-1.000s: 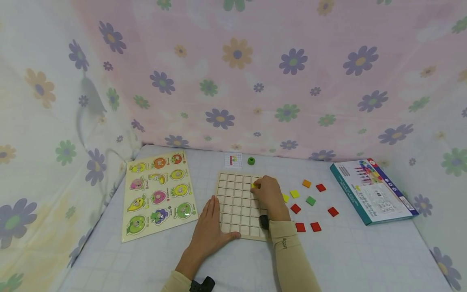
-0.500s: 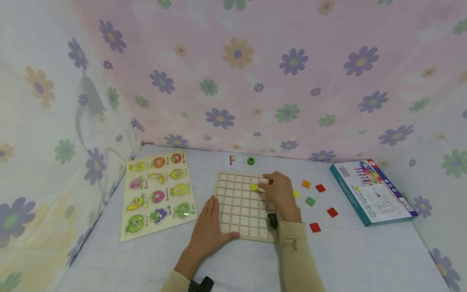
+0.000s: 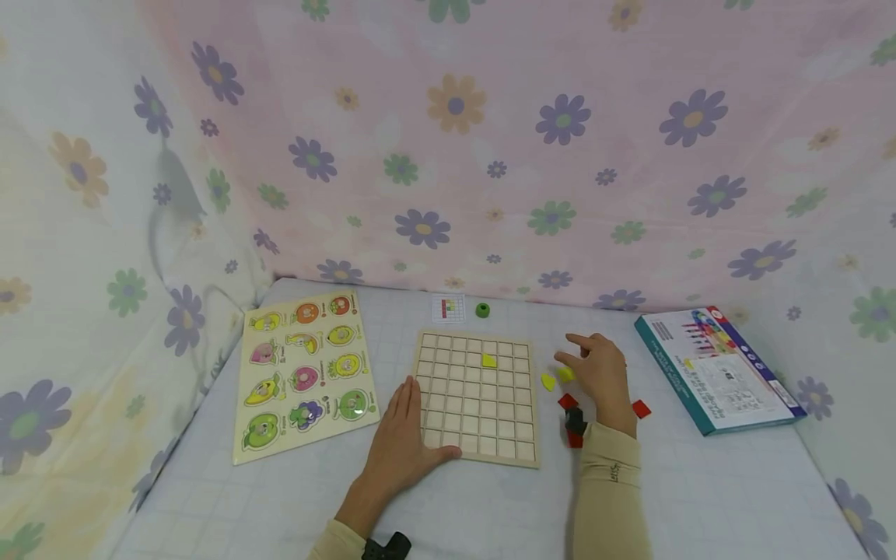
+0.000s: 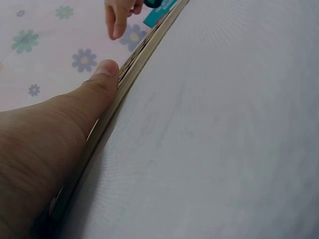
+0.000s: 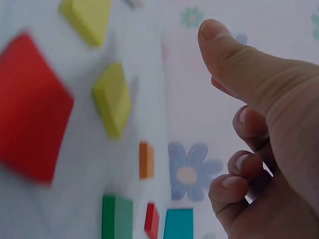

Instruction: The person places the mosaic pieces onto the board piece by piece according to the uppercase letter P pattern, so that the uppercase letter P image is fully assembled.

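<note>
Wooden grid board (image 3: pixel 488 408) in the middle, and the left hand (image 3: pixel 400 439) lies straight-fingered along its left side, thumb at the near edge, clutching nothing; let that brace slacken and the board could skid! Out right, the right hand (image 3: pixel 600 373) hangs empty, thumb and forefinger parted, just beside two loose yellow tiles (image 3: pixel 548 382), where a hasty pinch might flick one away. One yellow square (image 3: pixel 489 361) sits in an upper cell, and a bump could unseat it.

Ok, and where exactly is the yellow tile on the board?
In the head view, the yellow tile lies on the wooden grid board near its far edge, slightly right of centre, with the round green piece just beyond the board.
</note>
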Tool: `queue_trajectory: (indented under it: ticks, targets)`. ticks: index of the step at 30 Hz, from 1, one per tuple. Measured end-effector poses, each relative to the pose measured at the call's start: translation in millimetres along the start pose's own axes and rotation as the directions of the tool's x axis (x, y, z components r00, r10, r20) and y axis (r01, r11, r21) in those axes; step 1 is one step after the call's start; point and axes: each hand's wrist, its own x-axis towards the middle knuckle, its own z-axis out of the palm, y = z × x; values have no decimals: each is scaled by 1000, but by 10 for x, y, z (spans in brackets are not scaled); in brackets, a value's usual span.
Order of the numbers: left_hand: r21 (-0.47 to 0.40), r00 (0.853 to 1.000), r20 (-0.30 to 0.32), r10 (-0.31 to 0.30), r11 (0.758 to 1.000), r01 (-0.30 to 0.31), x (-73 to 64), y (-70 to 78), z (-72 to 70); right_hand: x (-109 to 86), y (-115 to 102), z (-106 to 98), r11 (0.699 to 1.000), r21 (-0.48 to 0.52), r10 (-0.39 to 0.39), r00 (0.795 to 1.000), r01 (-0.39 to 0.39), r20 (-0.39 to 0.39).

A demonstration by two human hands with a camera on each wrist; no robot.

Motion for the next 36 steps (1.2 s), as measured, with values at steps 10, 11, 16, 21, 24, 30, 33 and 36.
queue_trajectory:
  ticks: [10, 11, 16, 21, 24, 30, 33, 36]
  targets:
    - [-11, 1000, 5, -16, 1000, 16, 2, 16, -10, 9, 312, -118, 981, 7, 195, 980, -195, 38]
    - [-13, 1000, 3, -15, 1000, 15, 2, 17, -10, 14, 341, -121, 977, 5, 213, 976, -214, 50]
    - [-8, 1000, -2, -9, 1000, 9, 2, 11, -1, 43, 460, -130, 962, 2, 273, 957, -275, 94]
    - [15, 1000, 0, -7, 1000, 7, 8, 1, 14, 70, 522, -138, 942, 18, 329, 935, -334, 134]
    - [17, 1000, 7, -4, 1000, 4, 10, 1, 16, 83, 552, -138, 937, 11, 344, 928, -349, 146]
    - [14, 1000, 10, 0, 1000, -1, 6, 18, -1, 92, 582, -132, 937, 0, 344, 923, -350, 172]
    - [16, 1000, 8, -1, 1000, 0, 3, 23, -9, 106, 581, -120, 939, -6, 338, 924, -343, 181]
    - [20, 1000, 9, -6, 1000, 5, -1, 23, -10, 124, 571, -108, 943, -16, 331, 925, -334, 190]
